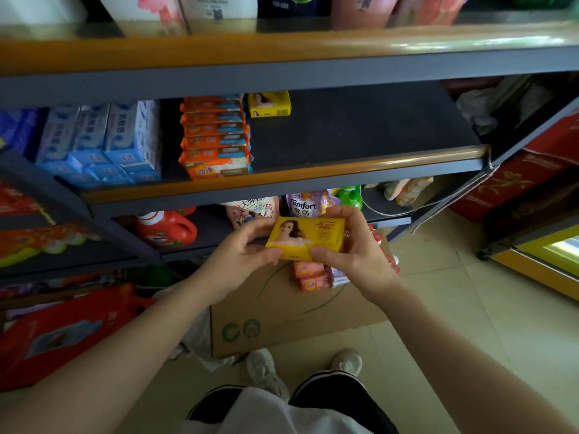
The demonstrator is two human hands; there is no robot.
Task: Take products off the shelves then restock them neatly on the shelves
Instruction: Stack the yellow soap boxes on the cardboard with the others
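Fingers of both hands curl round one yellow soap box (pixel 305 238): the left hand (pixel 242 255) pinches its left end, thumb below and fingers above, while the right hand (pixel 354 245) wraps its right end. The box hangs in the air in front of the lower shelves, above a carton, portrait side up.

Biggest around it is the shelf unit. Its middle shelf (pixel 360 133) has a wide bare stretch on the right. To the left stand blue packs (pixel 103 142), then a row of orange packs (pixel 216 136) running front to back, and at the back, just beside that row, a second yellow box (pixel 269 104) alone. On the floor sits the cardboard carton (pixel 282 314), with pink packs (pixel 313 275) lying on top under the hands.

I'd guess this box goes up beside its twin. The risk is in the reach: that spot lies deep under the upper shelf edge, so a wrist could brush the orange row and tip it. Pushed in askew, the box would spoil the line. Letting go with one hand too soon could drop it onto the pink packs.
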